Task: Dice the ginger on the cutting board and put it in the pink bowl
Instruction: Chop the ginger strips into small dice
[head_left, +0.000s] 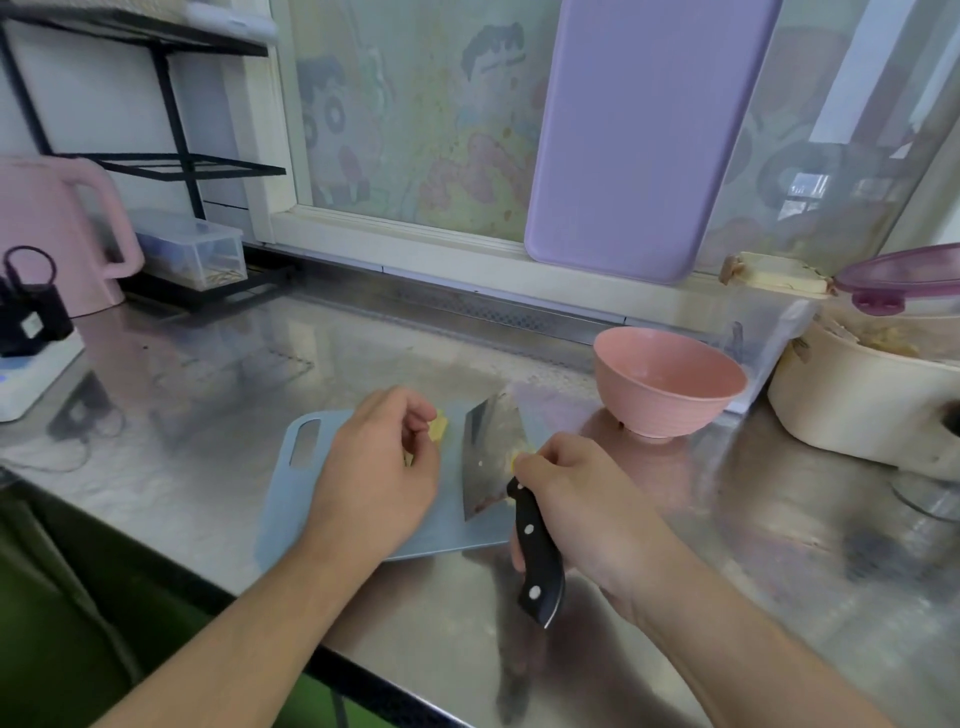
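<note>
Ginger (438, 425), mid cutting board (291, 499) near the worktop's front edge, pinched in left hand (379, 467) grip; right hand (576, 499) grip wrapped on cleaver (491, 457) handle; pink bowl (670, 387) right; judged firm, fibrous, light, slippery when cut: hold by uncut end.

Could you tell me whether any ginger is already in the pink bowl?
No, the pink bowl shows only its bare inside, while the ginger lies on the cutting board.
</note>
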